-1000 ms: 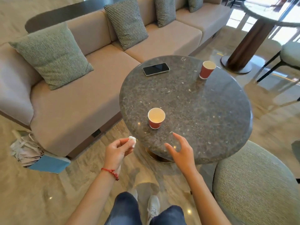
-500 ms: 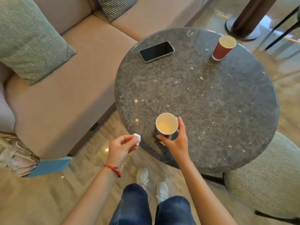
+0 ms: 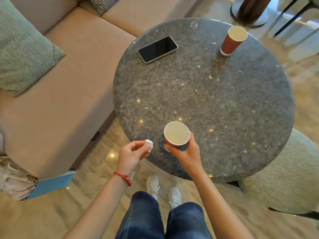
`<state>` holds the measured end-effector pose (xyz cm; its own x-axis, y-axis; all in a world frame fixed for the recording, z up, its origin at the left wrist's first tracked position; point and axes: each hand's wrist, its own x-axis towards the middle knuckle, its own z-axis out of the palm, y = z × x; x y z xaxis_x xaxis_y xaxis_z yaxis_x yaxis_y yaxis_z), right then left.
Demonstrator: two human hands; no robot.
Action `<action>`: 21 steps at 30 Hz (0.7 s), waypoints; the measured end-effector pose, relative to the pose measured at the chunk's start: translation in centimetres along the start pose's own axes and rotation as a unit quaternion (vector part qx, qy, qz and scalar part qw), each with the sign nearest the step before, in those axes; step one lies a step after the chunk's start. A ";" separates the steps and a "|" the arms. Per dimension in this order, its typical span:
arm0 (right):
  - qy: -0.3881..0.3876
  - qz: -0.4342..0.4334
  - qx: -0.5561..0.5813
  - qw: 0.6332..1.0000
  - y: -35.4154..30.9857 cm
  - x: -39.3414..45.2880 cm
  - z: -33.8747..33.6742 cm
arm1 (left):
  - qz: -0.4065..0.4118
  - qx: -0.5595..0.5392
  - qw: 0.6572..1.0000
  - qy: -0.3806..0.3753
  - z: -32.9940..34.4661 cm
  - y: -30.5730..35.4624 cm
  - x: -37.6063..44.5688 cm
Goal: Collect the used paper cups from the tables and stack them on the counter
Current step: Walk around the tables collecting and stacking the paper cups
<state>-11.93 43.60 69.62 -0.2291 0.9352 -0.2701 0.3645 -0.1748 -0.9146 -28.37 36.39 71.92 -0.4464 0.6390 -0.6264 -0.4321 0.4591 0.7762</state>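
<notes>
A small red paper cup (image 3: 176, 135) with a pale empty inside is held upright just above the near edge of the round dark stone table (image 3: 215, 104). My right hand (image 3: 187, 152) is wrapped around its lower wall. My left hand (image 3: 132, 155) hovers beside the table's near-left edge and pinches a small crumpled white wad (image 3: 149, 144). A taller red paper cup (image 3: 232, 41) stands upright at the table's far right.
A black phone (image 3: 158, 49) lies face up at the table's far left. A beige sofa (image 3: 69, 75) with a green cushion (image 3: 20, 54) runs along the left. A woven pouf (image 3: 283, 173) sits at the right. Another table's base (image 3: 250, 11) stands beyond.
My right hand reached forward, closed around the near cup and lifted it slightly off the table. I have come closer to the table. The left hand kept its white wad.
</notes>
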 end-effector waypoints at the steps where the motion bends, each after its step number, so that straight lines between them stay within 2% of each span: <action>1: -0.008 0.010 0.008 1.000 0.0 -0.2 -0.3 | 0.001 0.005 1.000 -0.010 0.3 0.2 0.1; 4: -0.009 0.050 0.050 0.997 0.4 -0.9 -1.2 | 0.005 0.021 0.999 -0.039 1.3 0.6 0.6; 7: 0.026 0.076 0.084 0.993 1.0 -1.9 -2.4 | 0.005 0.039 0.997 -0.065 2.3 0.6 1.1; 15: 0.179 0.116 0.157 0.964 3.2 -7.5 -7.2 | 0.006 0.112 0.981 -0.160 6.1 0.1 0.8; 21: 0.281 0.114 0.194 0.933 5.5 -13.6 -10.9 | 0.020 0.161 0.961 -0.224 10.2 -1.7 -2.9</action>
<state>2.99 33.31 71.53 0.3641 0.8550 -0.3693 -0.0329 -0.3845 -0.9225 -18.36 40.04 73.15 -0.0435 0.8283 -0.5585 -0.1250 0.5502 0.8257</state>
